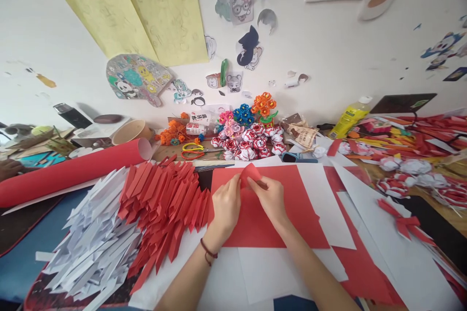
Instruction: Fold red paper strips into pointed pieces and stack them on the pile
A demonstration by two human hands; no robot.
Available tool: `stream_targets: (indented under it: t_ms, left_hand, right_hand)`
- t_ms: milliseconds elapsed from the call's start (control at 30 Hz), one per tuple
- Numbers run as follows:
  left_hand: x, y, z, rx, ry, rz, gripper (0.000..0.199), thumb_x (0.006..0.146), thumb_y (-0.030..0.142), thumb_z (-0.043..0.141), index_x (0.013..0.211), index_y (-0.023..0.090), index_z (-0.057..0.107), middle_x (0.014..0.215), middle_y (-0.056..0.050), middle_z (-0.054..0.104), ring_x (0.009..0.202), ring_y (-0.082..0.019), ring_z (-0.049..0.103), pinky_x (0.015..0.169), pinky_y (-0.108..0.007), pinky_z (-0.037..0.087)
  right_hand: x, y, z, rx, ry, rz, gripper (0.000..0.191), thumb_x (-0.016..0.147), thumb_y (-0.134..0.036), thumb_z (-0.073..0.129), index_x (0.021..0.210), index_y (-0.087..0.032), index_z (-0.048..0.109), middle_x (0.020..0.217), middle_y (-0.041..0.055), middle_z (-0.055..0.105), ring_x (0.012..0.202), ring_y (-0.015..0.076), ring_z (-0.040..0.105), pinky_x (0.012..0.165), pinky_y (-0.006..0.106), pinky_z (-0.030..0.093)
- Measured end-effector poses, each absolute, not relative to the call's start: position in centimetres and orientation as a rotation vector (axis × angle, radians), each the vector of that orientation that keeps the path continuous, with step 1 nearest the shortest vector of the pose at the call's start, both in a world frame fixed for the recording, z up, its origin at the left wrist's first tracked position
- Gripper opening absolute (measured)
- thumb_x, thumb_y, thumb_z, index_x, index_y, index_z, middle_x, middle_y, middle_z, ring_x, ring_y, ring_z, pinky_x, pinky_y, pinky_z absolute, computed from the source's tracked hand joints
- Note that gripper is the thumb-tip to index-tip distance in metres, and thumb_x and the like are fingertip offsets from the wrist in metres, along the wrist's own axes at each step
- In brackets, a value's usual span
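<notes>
A small piece of red paper (251,173) is pinched between my two hands, above a large red sheet (272,223). My left hand (226,204) is closed on its left edge, with a dark red cord bracelet on the wrist. On the paper's right side, my right hand (269,199) grips with thumb and fingers. Part of the paper is hidden by the fingers. Left of my hands lies a heap of folded red paper strips (164,204), and farther left a heap of folded white paper strips (98,238).
A red paper roll (76,170) lies at the left. Behind my hands are red-and-white paper flowers (251,143), yellow-handled scissors (193,149) and a blue-edged device (292,157). White sheets (394,233) overlap at the right. A yellow bottle (350,117) stands near the wall.
</notes>
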State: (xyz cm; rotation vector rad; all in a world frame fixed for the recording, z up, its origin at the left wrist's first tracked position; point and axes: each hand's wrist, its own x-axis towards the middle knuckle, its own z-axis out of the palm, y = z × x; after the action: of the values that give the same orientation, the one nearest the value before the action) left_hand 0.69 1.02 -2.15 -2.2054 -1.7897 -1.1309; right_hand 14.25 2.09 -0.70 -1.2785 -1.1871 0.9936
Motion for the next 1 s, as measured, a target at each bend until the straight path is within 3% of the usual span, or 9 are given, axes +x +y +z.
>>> stream_targets:
  t_ms: [133,200,367,467,567,667,833,1000]
  left_hand:
    - [0.3,1.1,-2.9,-2.300,-1.502,-1.055,0.048,0.092,0.010,0.040,0.139,0.019,0.047,0.123,-0.012,0.065,0.081,-0.017,0.069,0.073,-0.027,0.052]
    - [0.2,1.0,-3.0,-2.353,-1.420,-1.046,0.053,0.092,0.008,0.038,0.143,0.021,0.042,0.130,-0.012,0.060,0.086,-0.018,0.070,0.076,-0.028,0.054]
    - [0.3,0.7,-2.2,-2.370,-1.300,-1.031,0.058,0.094,0.007,0.039,0.148,0.023,0.031,0.135,-0.013,0.055,0.100,-0.021,0.068,0.086,-0.031,0.055]
    - [0.5,0.5,-1.2,-2.363,-1.221,-0.980,0.061,0.094,0.008,0.039,0.151,0.020,0.021,0.139,-0.014,0.051,0.119,-0.024,0.059,0.097,-0.035,0.052]
    - [0.6,0.5,-0.4,-2.397,-1.141,-0.933,0.062,0.095,0.008,0.039,0.152,0.017,0.016,0.139,-0.013,0.051,0.129,-0.025,0.048,0.103,-0.036,0.048]
    - [0.7,0.5,-0.2,-2.386,-1.111,-0.904,0.062,0.095,0.007,0.038,0.152,0.016,0.017,0.140,-0.013,0.050,0.131,-0.025,0.046,0.105,-0.037,0.048]
    - [0.8,0.7,-0.6,-2.384,-1.115,-0.874,0.062,0.095,0.006,0.034,0.152,0.016,0.014,0.143,-0.013,0.046,0.133,-0.025,0.042,0.106,-0.038,0.047]
    - [1.0,0.7,-0.9,-2.351,-1.130,-0.797,0.063,0.094,0.004,0.034,0.152,0.013,0.013,0.142,-0.014,0.046,0.133,-0.026,0.044,0.103,-0.039,0.048]
  right_hand:
    - [14.4,2.2,-0.7,-1.198,-1.090,1.073,0.033,0.078,-0.049,0.067,0.070,-0.017,0.070,0.066,0.0052,0.069,0.068,0.0270,0.068,0.065,0.036,0.055]
    - [14.6,2.3,-0.6,-1.173,-1.050,1.077,0.032,0.078,-0.047,0.068,0.071,-0.017,0.070,0.065,0.0046,0.068,0.067,0.0257,0.067,0.066,0.037,0.056]
    - [14.9,2.4,-0.4,-1.120,-0.929,1.132,0.029,0.074,-0.045,0.073,0.075,-0.016,0.072,0.067,0.0035,0.068,0.065,0.0221,0.066,0.066,0.038,0.058]
    - [14.7,2.4,-0.5,-1.075,-0.925,1.169,0.030,0.074,-0.045,0.073,0.071,-0.016,0.071,0.065,0.0032,0.067,0.064,0.0219,0.066,0.066,0.037,0.058]
    - [14.7,2.3,-0.4,-1.046,-0.934,1.202,0.033,0.077,-0.048,0.069,0.084,-0.016,0.074,0.076,0.0058,0.071,0.067,0.0231,0.068,0.065,0.037,0.058]
    - [14.8,2.3,-0.3,-1.036,-0.941,1.207,0.033,0.079,-0.048,0.067,0.087,-0.016,0.074,0.079,0.0062,0.072,0.069,0.0235,0.068,0.064,0.036,0.057]
    - [14.9,2.4,0.0,-0.995,-0.969,1.202,0.031,0.080,-0.047,0.064,0.071,-0.017,0.069,0.071,0.0042,0.069,0.071,0.0229,0.068,0.068,0.035,0.057]
    - [14.6,2.5,0.0,-1.015,-0.891,1.195,0.034,0.081,-0.049,0.063,0.068,-0.017,0.066,0.069,0.0050,0.068,0.068,0.0225,0.067,0.066,0.034,0.057]
